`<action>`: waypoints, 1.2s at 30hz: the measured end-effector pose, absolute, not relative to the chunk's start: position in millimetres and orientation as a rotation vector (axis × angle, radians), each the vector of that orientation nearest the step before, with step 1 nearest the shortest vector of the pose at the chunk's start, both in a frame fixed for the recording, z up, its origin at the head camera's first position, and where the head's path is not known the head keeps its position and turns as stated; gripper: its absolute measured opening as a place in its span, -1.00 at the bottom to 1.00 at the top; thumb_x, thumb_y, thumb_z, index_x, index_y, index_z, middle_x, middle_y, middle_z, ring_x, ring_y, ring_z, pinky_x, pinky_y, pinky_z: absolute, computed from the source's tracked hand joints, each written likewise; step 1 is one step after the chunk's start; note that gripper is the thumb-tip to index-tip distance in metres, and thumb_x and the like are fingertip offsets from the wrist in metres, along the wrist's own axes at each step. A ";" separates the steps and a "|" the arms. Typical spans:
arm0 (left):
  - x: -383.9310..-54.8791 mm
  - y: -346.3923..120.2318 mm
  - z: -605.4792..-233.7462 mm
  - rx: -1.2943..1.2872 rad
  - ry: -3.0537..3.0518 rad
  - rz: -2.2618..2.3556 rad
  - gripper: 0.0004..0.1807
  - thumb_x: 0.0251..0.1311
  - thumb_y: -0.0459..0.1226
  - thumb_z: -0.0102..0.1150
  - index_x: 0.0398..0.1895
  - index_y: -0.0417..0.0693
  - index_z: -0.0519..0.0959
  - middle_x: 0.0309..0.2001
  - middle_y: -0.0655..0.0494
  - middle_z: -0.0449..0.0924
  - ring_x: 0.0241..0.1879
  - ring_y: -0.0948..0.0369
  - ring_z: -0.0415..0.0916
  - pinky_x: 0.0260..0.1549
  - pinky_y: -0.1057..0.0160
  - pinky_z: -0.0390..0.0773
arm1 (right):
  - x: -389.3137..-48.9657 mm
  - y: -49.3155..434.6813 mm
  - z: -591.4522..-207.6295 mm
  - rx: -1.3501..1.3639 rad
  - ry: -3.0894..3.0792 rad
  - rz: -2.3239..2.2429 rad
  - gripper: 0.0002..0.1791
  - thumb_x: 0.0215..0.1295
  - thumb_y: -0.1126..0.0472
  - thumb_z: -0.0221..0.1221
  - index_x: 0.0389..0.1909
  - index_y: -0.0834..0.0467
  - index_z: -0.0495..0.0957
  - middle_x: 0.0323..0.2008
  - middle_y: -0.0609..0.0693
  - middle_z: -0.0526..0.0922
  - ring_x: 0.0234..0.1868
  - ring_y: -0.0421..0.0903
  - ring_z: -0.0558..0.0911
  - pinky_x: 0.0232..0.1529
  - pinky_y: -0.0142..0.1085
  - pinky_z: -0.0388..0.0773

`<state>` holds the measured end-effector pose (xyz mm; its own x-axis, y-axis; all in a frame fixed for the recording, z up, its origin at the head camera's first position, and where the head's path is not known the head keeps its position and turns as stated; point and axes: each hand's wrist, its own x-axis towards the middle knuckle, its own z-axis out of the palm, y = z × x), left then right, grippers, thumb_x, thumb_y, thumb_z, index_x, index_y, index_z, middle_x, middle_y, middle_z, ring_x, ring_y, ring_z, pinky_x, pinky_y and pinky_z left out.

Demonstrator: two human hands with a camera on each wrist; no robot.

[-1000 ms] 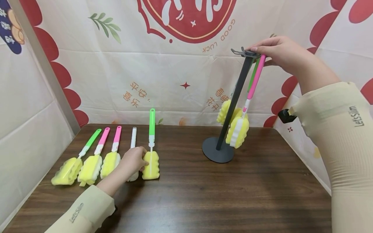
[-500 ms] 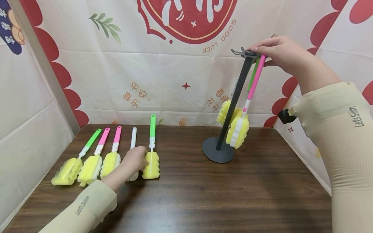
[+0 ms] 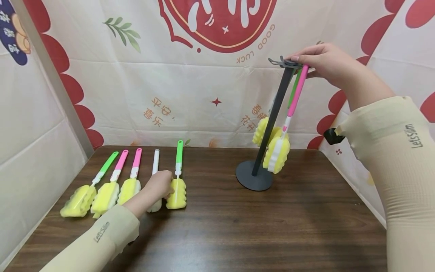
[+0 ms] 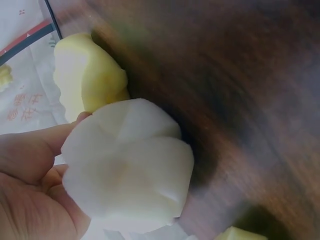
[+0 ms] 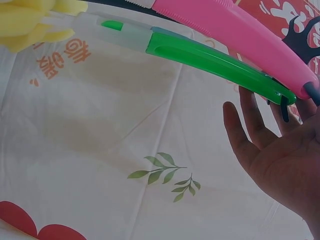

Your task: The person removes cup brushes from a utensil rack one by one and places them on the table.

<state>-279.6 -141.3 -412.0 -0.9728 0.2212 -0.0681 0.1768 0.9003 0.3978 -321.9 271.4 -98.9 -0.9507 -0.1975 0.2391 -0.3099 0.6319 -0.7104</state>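
Note:
My left hand [image 3: 158, 185] grips the left edge of the yellow sponge on a green-handled sponge brush [image 3: 176, 194]. Under that hand lies a white-handled sponge brush [image 3: 155, 160]; its white sponge [image 4: 127, 165] fills the middle of the left wrist view, partly hiding the fingers. My right hand [image 3: 329, 68] holds the top of a dark grey rack [image 3: 272, 124], thumb and forefinger at its hooks. From the rack hang a pink-handled sponge brush [image 3: 296, 92] and a green-handled one [image 5: 215, 67]. Another yellow sponge [image 3: 259, 130] shows behind the post. In the right wrist view the other fingers spread below the hooks.
At the left of the brown table [image 3: 217, 234] lie a green-handled brush [image 3: 78, 200] and two pink-handled brushes [image 3: 105, 196], side by side. The rack's round base [image 3: 249, 179] stands right of the middle. A printed cloth [image 3: 210, 83] hangs behind the table.
The handle of the green-handled brush at my left hand has lowered and its tip has come closer. My left forearm has shifted slightly; the right hand and rack stay practically still.

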 end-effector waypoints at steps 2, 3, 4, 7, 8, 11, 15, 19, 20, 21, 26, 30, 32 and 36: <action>-278.8 -141.0 -411.1 0.311 2.946 0.605 -0.87 0.03 -0.48 0.38 -0.34 -0.35 0.64 -0.60 0.04 0.51 -0.71 0.26 0.51 -0.65 0.37 0.52 | -321.3 271.1 -98.3 0.416 -2.714 1.221 -0.55 0.37 -0.03 0.15 0.22 0.02 0.56 -0.03 -0.11 0.38 0.02 -0.26 0.30 -0.20 -0.51 0.50; -278.5 -141.0 -410.7 0.310 2.943 0.611 -0.86 0.03 -0.48 0.38 -0.34 -0.35 0.64 -0.60 0.04 0.50 -0.71 0.26 0.51 -0.66 0.37 0.53 | -321.0 271.0 -98.0 0.413 -2.714 1.223 -0.55 0.37 -0.03 0.15 0.22 0.02 0.56 -0.02 -0.11 0.38 0.03 -0.25 0.31 -0.19 -0.51 0.51; -278.2 -141.0 -410.3 0.312 2.942 0.612 -0.86 0.02 -0.49 0.39 -0.34 -0.35 0.63 -0.60 0.03 0.50 -0.72 0.26 0.51 -0.67 0.37 0.53 | -320.7 270.9 -97.8 0.414 -2.713 1.229 -0.54 0.37 -0.03 0.15 0.22 0.03 0.56 -0.02 -0.11 0.39 0.03 -0.25 0.31 -0.19 -0.50 0.51; -277.7 -141.2 -409.5 0.323 2.942 0.597 -0.89 0.02 -0.50 0.38 -0.40 -0.33 0.62 -0.61 0.04 0.50 -0.72 0.26 0.51 -0.67 0.37 0.52 | -319.4 270.6 -97.3 0.411 -2.714 1.233 -0.55 0.37 -0.03 0.15 0.22 0.03 0.56 -0.02 -0.11 0.39 0.03 -0.24 0.32 -0.18 -0.50 0.52; -277.6 -141.2 -409.2 0.325 2.940 0.594 -0.90 0.02 -0.50 0.38 -0.42 -0.32 0.62 -0.61 0.04 0.50 -0.72 0.26 0.52 -0.67 0.36 0.53 | -318.8 270.4 -97.3 0.410 -2.714 1.234 -0.55 0.37 -0.03 0.15 0.22 0.03 0.56 -0.02 -0.11 0.39 0.03 -0.24 0.32 -0.18 -0.49 0.52; -278.0 -141.4 -409.0 0.345 2.948 0.550 -0.90 0.03 -0.50 0.38 -0.46 -0.30 0.60 -0.63 0.05 0.50 -0.73 0.26 0.52 -0.66 0.36 0.53 | -316.7 270.0 -96.9 0.405 -2.715 1.237 -0.55 0.37 -0.03 0.15 0.22 0.03 0.56 -0.01 -0.12 0.38 0.03 -0.26 0.30 -0.18 -0.49 0.52; -277.3 -141.2 -407.9 0.380 2.958 0.474 -0.89 0.05 -0.49 0.35 -0.47 -0.28 0.57 -0.64 0.05 0.50 -0.75 0.26 0.50 -0.66 0.34 0.52 | -313.8 269.2 -96.9 0.400 -2.713 1.241 -0.54 0.37 -0.03 0.15 0.23 0.03 0.55 -0.02 -0.11 0.37 0.03 -0.27 0.29 -0.20 -0.50 0.52; -275.5 -140.9 -406.7 0.400 2.958 0.432 -0.91 0.06 -0.50 0.33 -0.45 -0.27 0.57 -0.64 0.05 0.50 -0.74 0.25 0.49 -0.66 0.33 0.51 | -310.5 268.4 -97.6 0.395 -2.717 1.218 -0.55 0.38 -0.03 0.14 0.23 0.02 0.55 -0.04 -0.10 0.37 0.02 -0.27 0.29 -0.22 -0.51 0.51; -275.0 -141.1 -406.7 0.401 2.956 0.431 -0.91 0.07 -0.50 0.33 -0.43 -0.28 0.58 -0.63 0.04 0.50 -0.74 0.25 0.49 -0.66 0.33 0.51 | -309.7 268.1 -97.6 0.394 -2.719 1.213 -0.55 0.38 -0.03 0.13 0.23 0.02 0.55 -0.04 -0.10 0.36 0.02 -0.27 0.28 -0.21 -0.51 0.51; -274.7 -141.2 -406.6 0.403 2.955 0.427 -0.92 0.07 -0.50 0.33 -0.42 -0.28 0.58 -0.62 0.03 0.51 -0.74 0.25 0.49 -0.66 0.33 0.51 | -308.7 267.9 -97.6 0.393 -2.722 1.208 -0.55 0.39 -0.03 0.13 0.23 0.01 0.55 -0.04 -0.10 0.36 0.02 -0.28 0.28 -0.21 -0.51 0.51; -273.2 -142.8 -404.6 0.414 2.952 0.431 -0.93 0.06 -0.52 0.29 -0.41 -0.29 0.59 -0.59 0.02 0.52 -0.70 0.22 0.50 -0.63 0.32 0.52 | -306.4 267.1 -96.9 0.387 -2.727 1.216 -0.55 0.39 -0.03 0.13 0.23 0.01 0.55 -0.04 -0.10 0.37 0.03 -0.27 0.28 -0.20 -0.50 0.51; -272.2 -144.4 -402.2 0.424 2.971 0.429 -0.92 0.03 -0.52 0.30 -0.43 -0.27 0.59 -0.58 0.02 0.53 -0.65 0.19 0.50 -0.59 0.31 0.52 | -305.4 267.0 -95.7 0.383 -2.729 1.212 -0.55 0.38 -0.02 0.14 0.23 0.01 0.55 -0.04 -0.09 0.36 0.02 -0.27 0.28 -0.21 -0.51 0.52; -271.9 -144.9 -401.3 0.429 2.984 0.429 -0.92 0.01 -0.52 0.31 -0.43 -0.27 0.59 -0.57 0.02 0.54 -0.63 0.18 0.50 -0.58 0.31 0.52 | -304.9 267.2 -95.2 0.378 -2.733 1.206 -0.55 0.38 -0.02 0.14 0.23 0.00 0.55 -0.04 -0.09 0.36 0.02 -0.28 0.27 -0.22 -0.51 0.52; -270.9 -145.8 -399.5 0.449 2.997 0.422 -0.91 0.01 -0.52 0.29 -0.42 -0.28 0.59 -0.55 0.02 0.54 -0.59 0.16 0.49 -0.58 0.30 0.51 | -303.9 266.9 -94.9 0.367 -2.737 1.205 -0.56 0.38 -0.02 0.14 0.23 0.00 0.55 -0.05 -0.10 0.35 0.01 -0.28 0.27 -0.23 -0.52 0.52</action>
